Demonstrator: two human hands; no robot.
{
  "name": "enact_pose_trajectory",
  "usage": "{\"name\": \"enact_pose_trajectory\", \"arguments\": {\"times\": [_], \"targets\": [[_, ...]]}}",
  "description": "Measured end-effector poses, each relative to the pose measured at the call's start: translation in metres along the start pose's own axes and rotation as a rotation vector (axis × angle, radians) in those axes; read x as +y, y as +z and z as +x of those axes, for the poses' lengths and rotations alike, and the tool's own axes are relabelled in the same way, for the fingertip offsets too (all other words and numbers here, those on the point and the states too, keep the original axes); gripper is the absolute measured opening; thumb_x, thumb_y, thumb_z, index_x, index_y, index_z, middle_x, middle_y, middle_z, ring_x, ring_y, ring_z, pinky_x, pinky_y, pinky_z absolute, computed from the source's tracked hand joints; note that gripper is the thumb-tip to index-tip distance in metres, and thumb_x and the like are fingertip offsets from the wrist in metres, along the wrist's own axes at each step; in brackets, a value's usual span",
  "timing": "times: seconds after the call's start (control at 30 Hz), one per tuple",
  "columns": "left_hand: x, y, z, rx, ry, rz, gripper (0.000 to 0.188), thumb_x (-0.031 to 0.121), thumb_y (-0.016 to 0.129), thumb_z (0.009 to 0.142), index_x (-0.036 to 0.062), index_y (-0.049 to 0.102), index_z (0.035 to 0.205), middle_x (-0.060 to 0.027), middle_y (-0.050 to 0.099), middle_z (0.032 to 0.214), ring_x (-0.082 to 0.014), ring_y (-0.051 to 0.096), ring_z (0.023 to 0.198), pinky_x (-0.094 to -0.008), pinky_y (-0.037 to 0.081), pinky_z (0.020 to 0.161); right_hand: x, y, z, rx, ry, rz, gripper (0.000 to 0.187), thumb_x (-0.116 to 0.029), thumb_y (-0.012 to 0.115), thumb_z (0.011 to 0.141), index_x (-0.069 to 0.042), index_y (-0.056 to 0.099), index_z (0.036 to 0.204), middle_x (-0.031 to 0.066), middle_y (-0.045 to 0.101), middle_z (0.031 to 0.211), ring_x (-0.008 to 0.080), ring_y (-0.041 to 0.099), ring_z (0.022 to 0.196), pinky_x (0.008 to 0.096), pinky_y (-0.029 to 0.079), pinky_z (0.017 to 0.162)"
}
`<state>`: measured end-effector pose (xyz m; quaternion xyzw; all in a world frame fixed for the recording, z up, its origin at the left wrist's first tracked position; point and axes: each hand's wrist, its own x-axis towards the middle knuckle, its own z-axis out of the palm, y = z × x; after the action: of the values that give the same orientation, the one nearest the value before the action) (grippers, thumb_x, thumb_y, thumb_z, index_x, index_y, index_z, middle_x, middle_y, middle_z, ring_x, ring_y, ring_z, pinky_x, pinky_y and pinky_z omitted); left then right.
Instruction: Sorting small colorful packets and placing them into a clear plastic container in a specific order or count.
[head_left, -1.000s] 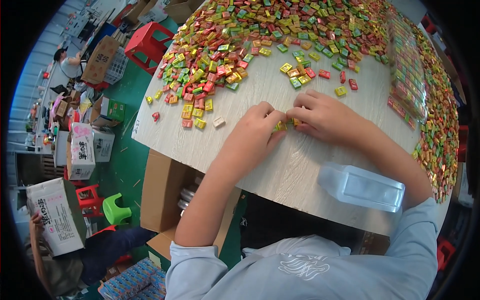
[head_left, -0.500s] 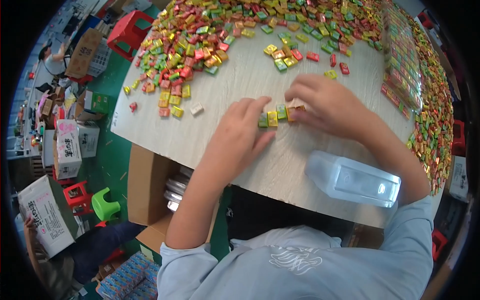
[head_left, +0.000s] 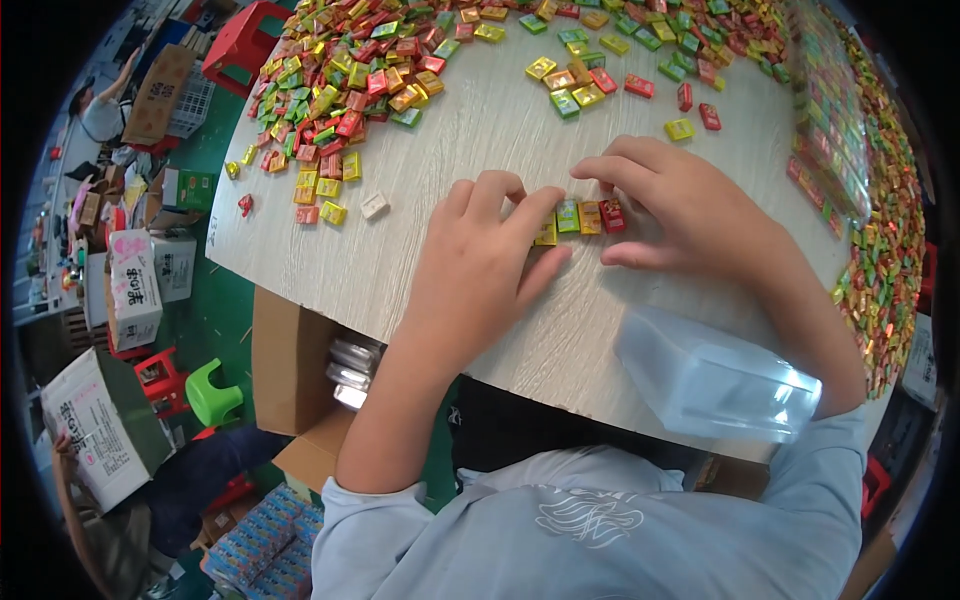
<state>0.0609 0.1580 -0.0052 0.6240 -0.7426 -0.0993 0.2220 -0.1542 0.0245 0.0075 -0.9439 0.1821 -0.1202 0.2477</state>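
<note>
A short row of small wrapped candy packs (head_left: 590, 217) lies on the pale table in front of me, its visible packs yellow, green, orange and red. My left hand (head_left: 485, 245) curls round the row's left end, index finger above and thumb below, hiding part of it. Beside the red pack at the right end, my right hand (head_left: 675, 205) has its thumb and fingers spread apart, holding nothing. Below my right forearm stands a clear plastic container (head_left: 715, 380), tilted near the table's front edge.
Heaped candy packs (head_left: 350, 85) cover the far left and back of the table (head_left: 470, 125). A clear case filled with packs (head_left: 830, 125) stands at the right. One white pack (head_left: 374, 206) lies apart. An open carton (head_left: 285, 370) sits below the left edge; a person carries a box (head_left: 100, 430).
My right hand has moved off the row and its fingers have spread. A red pack now shows at the row's right end. The clear container appears tilted differently.
</note>
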Motion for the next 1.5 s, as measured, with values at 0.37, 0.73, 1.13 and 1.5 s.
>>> {"name": "enact_pose_trajectory", "arguments": {"times": [0.37, 0.73, 1.13, 1.5], "targets": [[-0.003, 0.009, 0.003, 0.082, 0.037, -0.095, 0.039, 0.012, 0.084, 0.081, 0.0028, 0.071, 0.117, -0.0145, 0.061, 0.11, -0.034, 0.062, 0.102, -0.0427, 0.053, 0.088, 0.006, 0.014, -0.001, 0.045, -0.094, 0.073, 0.043, -0.016, 0.084, 0.081, -0.003, 0.067, 0.119, 0.0121, 0.063, 0.106, 0.0329, 0.065, 0.096, 0.0422, 0.055, 0.082], [-0.004, 0.005, 0.0, 0.075, 0.007, -0.097, 0.038, 0.012, 0.084, 0.082, -0.0001, 0.07, 0.116, -0.0161, 0.062, 0.111, -0.0354, 0.062, 0.104, -0.044, 0.053, 0.092, 0.011, 0.009, -0.002, 0.239, -0.068, -0.116, 0.03, -0.021, 0.078, 0.091, -0.006, 0.067, 0.114, 0.0121, 0.063, 0.103, 0.0335, 0.066, 0.097, 0.0438, 0.054, 0.083], [-0.009, 0.006, -0.005, 0.115, 0.047, -0.142, 0.038, 0.012, 0.082, 0.084, 0.001, 0.07, 0.118, -0.0152, 0.064, 0.114, -0.0352, 0.063, 0.107, -0.0432, 0.052, 0.094, 0.012, -0.013, -0.026, 0.069, 0.119, -0.046, 0.012, -0.003, 0.073, 0.093, -0.004, 0.067, 0.103, 0.0104, 0.062, 0.107, 0.029, 0.067, 0.092, 0.0382, 0.054, 0.082], [-0.009, 0.006, -0.001, 0.098, 0.082, -0.124, 0.038, 0.013, 0.08, 0.086, -0.0012, 0.067, 0.119, -0.0169, 0.061, 0.113, -0.0357, 0.061, 0.106, -0.0438, 0.052, 0.095, -0.002, 0.001, -0.028, 0.055, 0.079, 0.181, 0.025, 0.003, 0.075, 0.09, -0.004, 0.068, 0.113, 0.0094, 0.062, 0.11, 0.0218, 0.065, 0.092, 0.0334, 0.055, 0.077]]}}
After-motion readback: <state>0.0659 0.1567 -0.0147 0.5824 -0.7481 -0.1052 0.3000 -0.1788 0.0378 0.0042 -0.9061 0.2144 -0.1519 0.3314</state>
